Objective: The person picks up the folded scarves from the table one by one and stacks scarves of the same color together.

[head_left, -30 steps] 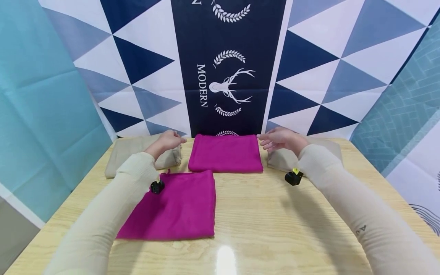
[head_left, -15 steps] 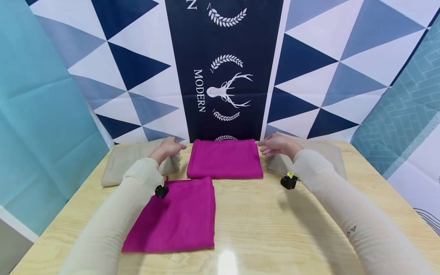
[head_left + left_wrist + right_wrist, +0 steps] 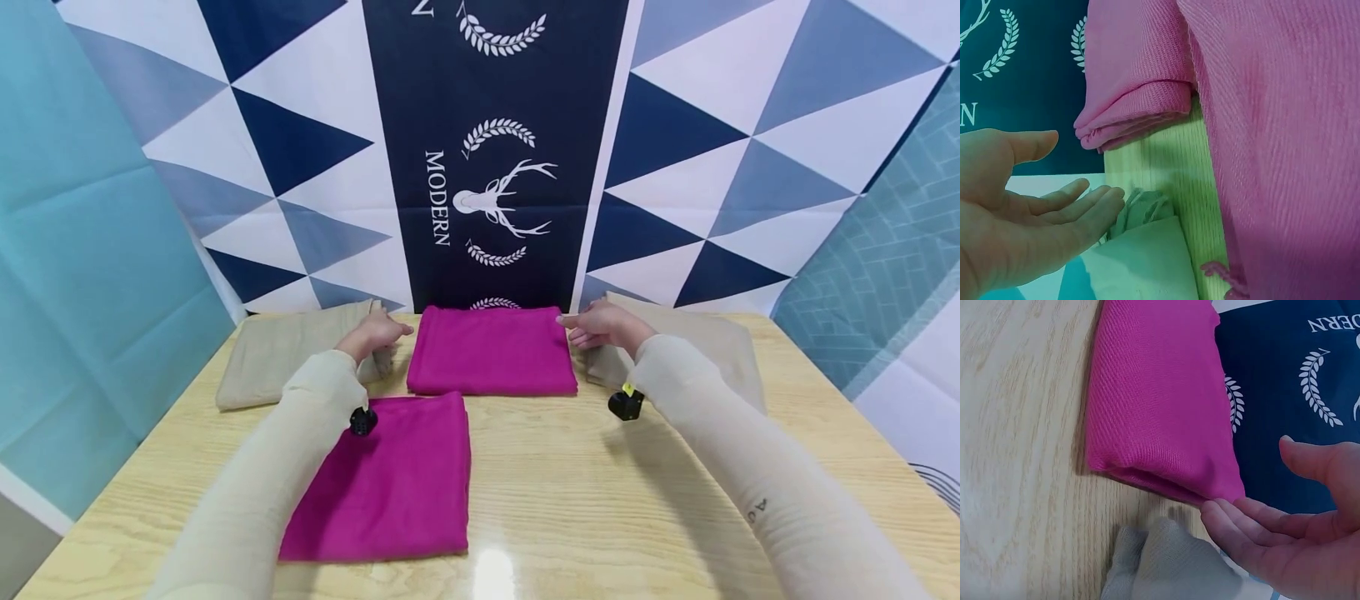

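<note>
A folded magenta scarf [image 3: 491,350] lies at the back centre of the table, against the backdrop. My left hand [image 3: 377,331] hovers off its left side; in the left wrist view that hand [image 3: 1041,219] is open, thumb apart from the fingers, holding nothing. At the opposite end is my right hand [image 3: 603,323]. In the right wrist view, its fingertips [image 3: 1213,515] are right at the scarf's lower corner, the thumb raised apart. A second folded magenta scarf [image 3: 405,492], with a small tassel at one corner, lies in front, partly covered by my left sleeve.
Folded beige cloths lie at the back on both sides: one at left [image 3: 277,350], one at right [image 3: 705,333], each partly behind an arm. A patterned backdrop [image 3: 495,167] rises at the table's [image 3: 570,500] far edge. Black wrist cameras hang below both sleeves.
The head view has tilted up a little. My left hand has moved slightly right, nearer the back magenta scarf. The right hand stays by that scarf's right end, and the scarves have not moved.
</note>
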Action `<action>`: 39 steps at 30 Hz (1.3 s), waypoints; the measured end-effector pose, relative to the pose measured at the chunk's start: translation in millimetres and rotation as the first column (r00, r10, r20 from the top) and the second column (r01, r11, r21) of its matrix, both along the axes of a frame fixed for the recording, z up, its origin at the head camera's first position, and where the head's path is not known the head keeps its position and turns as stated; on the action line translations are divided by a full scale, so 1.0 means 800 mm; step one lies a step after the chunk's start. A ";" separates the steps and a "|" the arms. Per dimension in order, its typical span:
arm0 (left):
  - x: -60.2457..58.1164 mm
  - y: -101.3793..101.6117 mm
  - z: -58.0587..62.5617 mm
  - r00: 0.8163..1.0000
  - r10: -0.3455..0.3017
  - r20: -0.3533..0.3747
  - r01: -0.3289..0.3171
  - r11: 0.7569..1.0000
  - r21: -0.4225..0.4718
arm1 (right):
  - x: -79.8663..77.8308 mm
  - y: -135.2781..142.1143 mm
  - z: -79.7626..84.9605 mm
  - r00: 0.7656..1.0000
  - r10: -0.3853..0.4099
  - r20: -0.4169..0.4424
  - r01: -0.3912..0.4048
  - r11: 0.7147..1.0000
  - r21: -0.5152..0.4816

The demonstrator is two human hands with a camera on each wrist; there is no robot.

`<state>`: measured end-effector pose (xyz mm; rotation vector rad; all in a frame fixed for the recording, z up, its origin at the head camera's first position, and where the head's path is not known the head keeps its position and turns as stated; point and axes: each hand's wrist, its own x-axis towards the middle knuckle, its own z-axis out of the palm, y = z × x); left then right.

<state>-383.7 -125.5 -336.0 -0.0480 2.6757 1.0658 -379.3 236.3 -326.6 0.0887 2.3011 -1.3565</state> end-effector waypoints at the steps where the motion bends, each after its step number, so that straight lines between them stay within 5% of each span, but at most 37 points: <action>1: -0.001 0.001 -0.001 1.000 0.006 0.018 -0.006 0.999 0.036 | -0.001 -0.001 -0.002 1.000 -0.008 0.000 0.008 1.000 0.000; 7: -0.003 0.008 -0.011 0.988 0.042 0.147 -0.079 0.964 0.255 | -0.002 -0.006 -0.011 0.998 -0.046 0.043 0.047 0.999 -0.015; 12: 0.000 0.013 -0.018 0.982 0.053 0.180 -0.095 0.968 0.232 | -0.002 -0.009 -0.015 0.994 -0.073 0.076 0.072 0.997 0.005; 25: -0.003 0.021 -0.029 0.970 0.028 0.240 -0.111 0.933 0.344 | -0.003 -0.011 -0.023 0.992 -0.089 0.087 0.085 0.995 0.043; 39: -0.008 0.044 -0.038 0.967 0.118 0.225 -0.194 0.915 0.355 | -0.006 -0.016 -0.035 0.989 -0.125 0.074 0.129 0.990 -0.064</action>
